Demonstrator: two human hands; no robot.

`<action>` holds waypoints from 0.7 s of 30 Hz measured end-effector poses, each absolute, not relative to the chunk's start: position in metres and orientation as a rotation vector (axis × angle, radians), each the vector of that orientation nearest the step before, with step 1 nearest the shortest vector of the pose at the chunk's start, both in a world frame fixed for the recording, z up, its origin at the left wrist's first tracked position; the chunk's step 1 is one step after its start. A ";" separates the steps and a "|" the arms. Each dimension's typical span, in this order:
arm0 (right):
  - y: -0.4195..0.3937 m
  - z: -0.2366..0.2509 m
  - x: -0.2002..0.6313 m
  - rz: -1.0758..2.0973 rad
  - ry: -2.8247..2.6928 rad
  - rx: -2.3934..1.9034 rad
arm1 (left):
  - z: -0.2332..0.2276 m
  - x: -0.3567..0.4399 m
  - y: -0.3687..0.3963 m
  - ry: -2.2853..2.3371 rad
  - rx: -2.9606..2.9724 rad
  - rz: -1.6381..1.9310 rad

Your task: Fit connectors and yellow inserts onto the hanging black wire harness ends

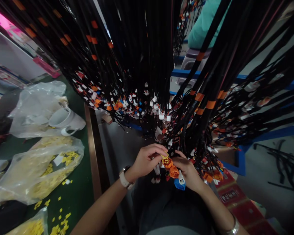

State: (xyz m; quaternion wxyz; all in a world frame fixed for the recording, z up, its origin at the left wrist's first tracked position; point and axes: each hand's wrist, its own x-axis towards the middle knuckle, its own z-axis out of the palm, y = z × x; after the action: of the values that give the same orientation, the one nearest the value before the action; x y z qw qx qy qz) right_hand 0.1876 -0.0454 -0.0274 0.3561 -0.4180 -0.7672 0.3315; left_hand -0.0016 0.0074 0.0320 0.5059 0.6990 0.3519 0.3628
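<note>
My left hand (147,160), with a white-strapped watch at the wrist, pinches a small yellow plastic piece (165,158) against the end of an orange connector (168,163). Closed around a group of wired connectors is my right hand (188,171). A second orange connector (173,172), a white connector (181,179) and a blue connector (179,185) hang below its fingers. Part of the right fingers lies behind the connectors. Black cable bundles (198,120) with orange tape bands come down just beyond my hands.
Dense hanging harnesses (137,58) end in many small connectors ahead. On the green table (80,182) at left lie bags of yellow pieces (42,166), loose yellow pieces (63,223) and a white mug (68,120). A blue frame (241,160) and red box (237,199) stand right. A person's teal clothing (203,26) shows behind.
</note>
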 end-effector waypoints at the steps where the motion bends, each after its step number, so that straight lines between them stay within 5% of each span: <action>1: -0.045 -0.027 0.188 0.862 -1.983 -1.077 | 0.032 -0.002 0.007 0.844 1.687 0.881; 21: -0.046 -0.028 0.187 0.873 -1.979 -1.076 | 0.027 0.002 0.006 0.815 1.762 0.907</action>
State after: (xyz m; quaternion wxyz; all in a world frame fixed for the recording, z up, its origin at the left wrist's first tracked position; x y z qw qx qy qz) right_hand 0.1873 -0.0458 -0.0275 0.3549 -0.4165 -0.7658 0.3379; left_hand 0.0016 0.0062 0.0271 0.4790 0.7217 0.3341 0.3716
